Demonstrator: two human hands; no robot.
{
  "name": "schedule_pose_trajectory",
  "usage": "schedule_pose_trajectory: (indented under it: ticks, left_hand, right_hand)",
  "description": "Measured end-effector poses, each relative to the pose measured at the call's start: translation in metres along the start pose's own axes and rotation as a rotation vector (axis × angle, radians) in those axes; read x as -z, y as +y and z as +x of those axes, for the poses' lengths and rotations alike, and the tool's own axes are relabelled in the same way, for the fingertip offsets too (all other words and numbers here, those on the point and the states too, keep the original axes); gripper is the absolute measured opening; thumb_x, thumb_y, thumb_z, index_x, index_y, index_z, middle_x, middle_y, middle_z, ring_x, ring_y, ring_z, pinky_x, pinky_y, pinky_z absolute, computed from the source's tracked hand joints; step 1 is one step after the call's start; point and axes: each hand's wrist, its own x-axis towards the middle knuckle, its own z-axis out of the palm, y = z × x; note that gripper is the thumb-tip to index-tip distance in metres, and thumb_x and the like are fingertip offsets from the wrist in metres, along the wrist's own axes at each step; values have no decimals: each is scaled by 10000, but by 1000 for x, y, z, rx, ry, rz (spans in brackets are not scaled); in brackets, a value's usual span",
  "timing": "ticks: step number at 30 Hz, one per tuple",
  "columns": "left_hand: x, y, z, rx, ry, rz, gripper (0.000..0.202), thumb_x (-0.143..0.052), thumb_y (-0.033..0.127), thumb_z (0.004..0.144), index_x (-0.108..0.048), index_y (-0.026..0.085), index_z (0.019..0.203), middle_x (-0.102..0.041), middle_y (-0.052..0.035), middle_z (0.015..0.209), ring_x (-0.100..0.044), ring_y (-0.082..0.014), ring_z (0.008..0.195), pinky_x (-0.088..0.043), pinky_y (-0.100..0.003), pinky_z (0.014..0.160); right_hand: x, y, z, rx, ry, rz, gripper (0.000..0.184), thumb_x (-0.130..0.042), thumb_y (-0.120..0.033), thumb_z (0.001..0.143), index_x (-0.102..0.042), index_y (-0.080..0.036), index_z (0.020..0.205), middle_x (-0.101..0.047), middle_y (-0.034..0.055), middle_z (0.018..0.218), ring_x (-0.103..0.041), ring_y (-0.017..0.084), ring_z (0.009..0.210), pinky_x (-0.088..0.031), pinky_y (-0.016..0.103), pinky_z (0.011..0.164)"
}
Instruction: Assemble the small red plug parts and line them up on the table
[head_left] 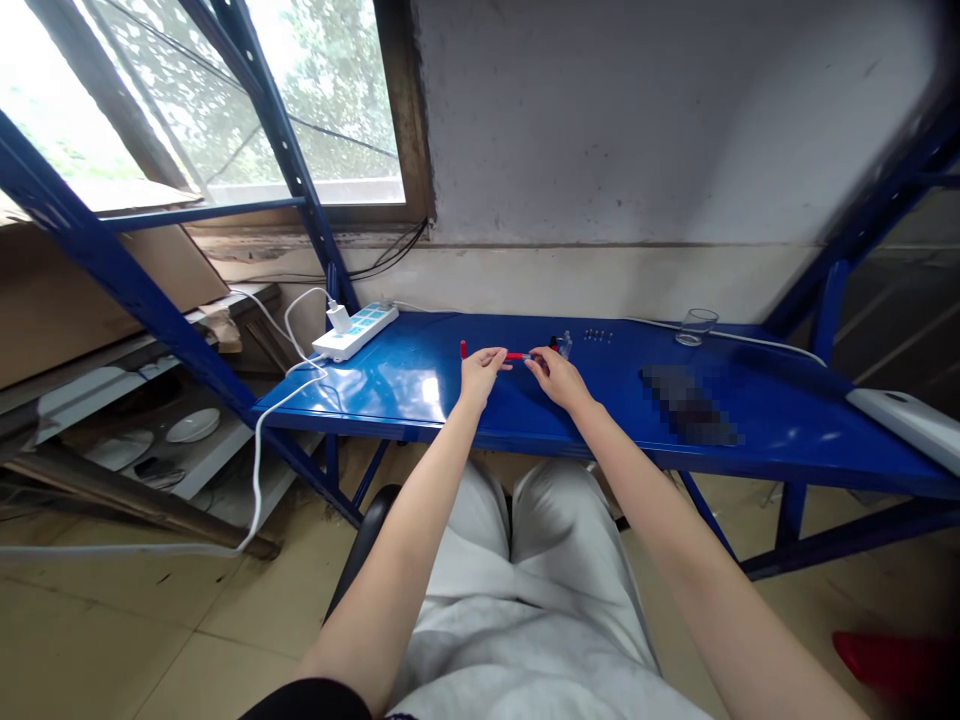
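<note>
Above the blue table, my left hand (483,373) pinches a slim red pen (516,356) between thumb and fingertips. The fingers of my right hand (553,375) close on the pen's other end, where a small pale-blue bit shows. A short red piece (463,349), perhaps a cap, appears just left of my left hand; whether it is joined to the pen I cannot tell. Just behind my right hand are a small clear plastic piece (566,345) and a dark-and-red item (554,343), partly hidden. Several tiny metallic parts (598,337) lie in a row farther right.
On the blue table (390,385), a white power strip (356,333) with a plug and cable is at the left. A clear glass (696,327), a blurred dark object (690,405) and a white device (904,420) are at the right. Blue frame posts flank both sides.
</note>
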Motion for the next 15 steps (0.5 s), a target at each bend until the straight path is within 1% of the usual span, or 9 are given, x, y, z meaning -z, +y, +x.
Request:
schedule_pose_trajectory:
  ticks: [4, 9, 15]
  left_hand:
    - [-1, -2, -1, -9, -46, -1, 283, -645, 366, 716, -655, 136, 881, -694, -85, 834, -669, -183, 701, -439, -247, 626]
    - [-1, -1, -1, -13, -44, 11, 291, -648, 377, 712, -656, 138, 878, -697, -85, 814, -668, -183, 695, -448, -253, 649]
    - [-1, 2, -4, 5, -48, 22, 286, -647, 380, 716, -653, 142, 875, -698, -83, 831, -668, -180, 691, -447, -253, 658]
  right_hand:
    - [3, -3, 0, -28, -33, -22, 369, -301, -484, 899, -535, -204, 952, -604, 60, 781, -535, 170, 630, -347, 257, 531]
    - [5, -7, -1, -43, -63, -29, 345, -284, -458, 910, -521, -210, 933, -603, 56, 783, -537, 173, 634, -334, 254, 535]
    - [5, -8, -3, -1, -52, 5, 334, -284, -440, 915, -532, -216, 903, -609, 48, 790, -542, 163, 643, -349, 249, 560]
